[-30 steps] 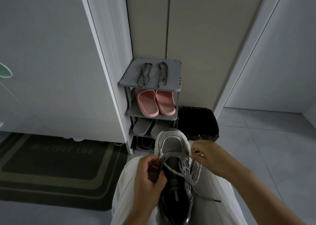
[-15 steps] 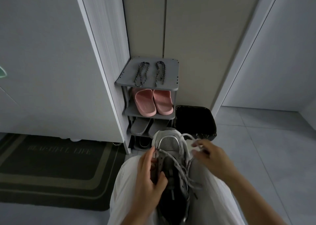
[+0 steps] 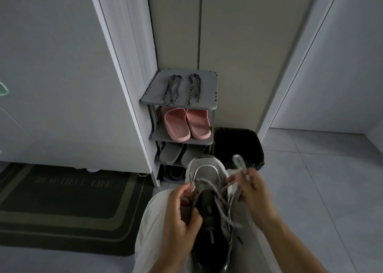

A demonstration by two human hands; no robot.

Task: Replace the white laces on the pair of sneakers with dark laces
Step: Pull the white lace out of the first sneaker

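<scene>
Still keeping the sneaker (image 3: 208, 214) on the lap (image 3: 149, 221), low in the middle of the frame, in the same spot as half a second ago. Still gripping its left side with the left hand (image 3: 180, 221), fingers curled over the edge, thumb near the dark tongue. Hardly moved with the right hand (image 3: 255, 192), just right of the toe and blurry. Pinching the white lace (image 3: 240, 167) there between thumb and fingers. Lifted the loop of that lace a little higher and more to the right than before, up in front of the low edge of the black bin (image 3: 238, 144). Other parts of the lace hanging loose across the open top of the sneaker.

Lying the long way up and down the frame. Toe toward the top, pointing at the gray shoe rack (image 3: 207, 90). Heel down at the bottom edge. Open top facing the camera.

At lower left on the floor, a dark mat (image 3: 62, 210) with pale stripes. In the middle, against the wall, the rack, with the bin just to its right. On the second shelf, pink slippers (image 3: 186, 125). One shelf below, gray slippers (image 3: 172, 153). On the top shelf, two dark laces (image 3: 191, 90) side by side, well apart from both hands.
</scene>
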